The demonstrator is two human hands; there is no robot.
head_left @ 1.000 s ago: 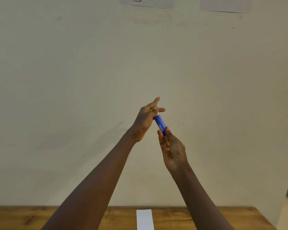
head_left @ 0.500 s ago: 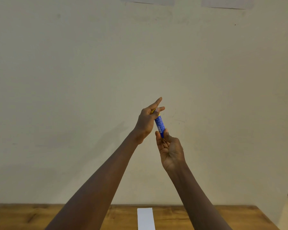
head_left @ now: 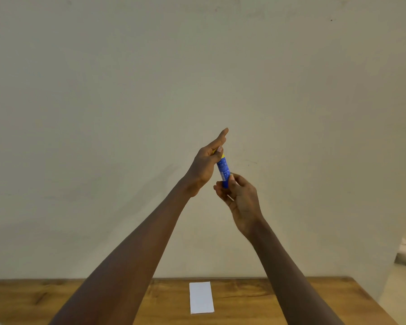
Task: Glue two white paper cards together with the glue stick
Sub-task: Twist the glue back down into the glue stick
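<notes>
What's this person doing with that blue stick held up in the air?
A person holds a blue glue stick up in the air with both hands. The left hand pinches its yellow top end, and the right hand grips the bottom. One white card lies flat on the wooden table below, with neither hand touching it.

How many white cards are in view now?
1: a white card lying flat on the wooden table near its far edge. Another may be hidden beneath or off-frame.
</notes>
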